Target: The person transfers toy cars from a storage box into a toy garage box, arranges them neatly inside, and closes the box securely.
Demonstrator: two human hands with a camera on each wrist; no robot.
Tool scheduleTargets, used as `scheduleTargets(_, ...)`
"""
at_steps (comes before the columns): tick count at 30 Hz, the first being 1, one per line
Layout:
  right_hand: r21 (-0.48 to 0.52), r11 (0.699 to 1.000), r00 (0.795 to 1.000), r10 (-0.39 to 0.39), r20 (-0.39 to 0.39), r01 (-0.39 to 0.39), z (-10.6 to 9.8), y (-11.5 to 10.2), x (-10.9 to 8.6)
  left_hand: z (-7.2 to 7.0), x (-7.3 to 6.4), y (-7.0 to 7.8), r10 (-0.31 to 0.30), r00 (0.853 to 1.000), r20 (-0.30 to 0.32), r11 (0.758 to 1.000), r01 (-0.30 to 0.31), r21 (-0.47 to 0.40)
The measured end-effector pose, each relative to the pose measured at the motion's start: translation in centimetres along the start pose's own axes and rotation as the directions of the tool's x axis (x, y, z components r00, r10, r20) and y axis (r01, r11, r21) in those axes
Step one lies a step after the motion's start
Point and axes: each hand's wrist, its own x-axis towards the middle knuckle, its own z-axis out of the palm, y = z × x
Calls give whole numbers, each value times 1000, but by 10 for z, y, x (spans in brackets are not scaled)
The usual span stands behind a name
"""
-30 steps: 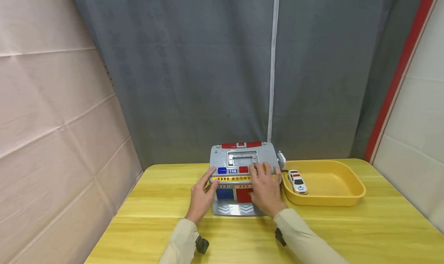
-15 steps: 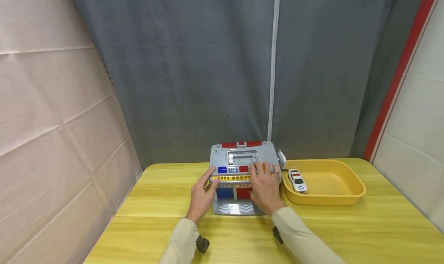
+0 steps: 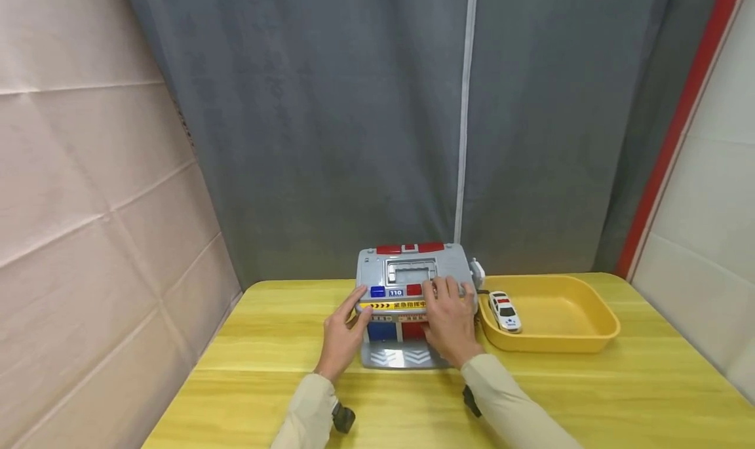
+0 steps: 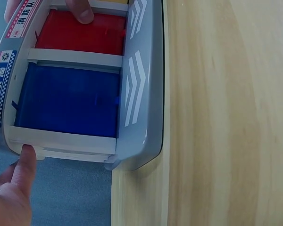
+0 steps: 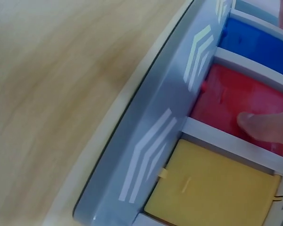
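The half-curled left hand (image 3: 342,339) holds the toy garage (image 3: 394,305). The right hand (image 3: 451,321) bends round it, touching the red door (image 4: 82,36)

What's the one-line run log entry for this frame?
left hand: at toy garage left side | right hand: thumb on red door | toy car: yellow tray, left end

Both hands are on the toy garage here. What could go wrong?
The thumb of the right hand lies over the red door, so pressing might push it in. The yellow tray stands close beside the toy garage, so a rightward shift could bump it and jostle the toy car inside.
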Motion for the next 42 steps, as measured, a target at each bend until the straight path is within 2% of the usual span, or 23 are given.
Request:
scheduleTargets(6,43,999,999,19,45,-20,-3,-1,1,0,0,0,-3,1000,-1,1000,3,4)
scheduleTargets(12,86,996,982,-5,187,-11,-17,6,8,2,1,2,-4,1000,5,1000,4,18)
scheduleTargets(15,142,990,961,-20,277,-21,-28,12,16,4,1,2,-2,1000,9,1000,2,22)
scheduleTargets(21,229,973,898,-67,436,-39,-43,21,31,6,2,2,-13,1000,20,1000,12,24)
scheduleTargets(27,369,929,847,-178,501,-23,-52,13,48,3,2,2,-19,1000,15,999,18,39)
scheduleTargets(31,426,905,819,-258,513,19,-53,4,55,0,3,2,-34,999,24,998,33,49)
scheduleTargets(35,414,906,816,-301,493,84,-44,-5,59,-2,3,1,-38,999,21,998,37,58)
scheduleTargets(42,407,912,826,-275,492,61,-37,-8,58,-2,2,1,-12,1000,16,999,12,39)
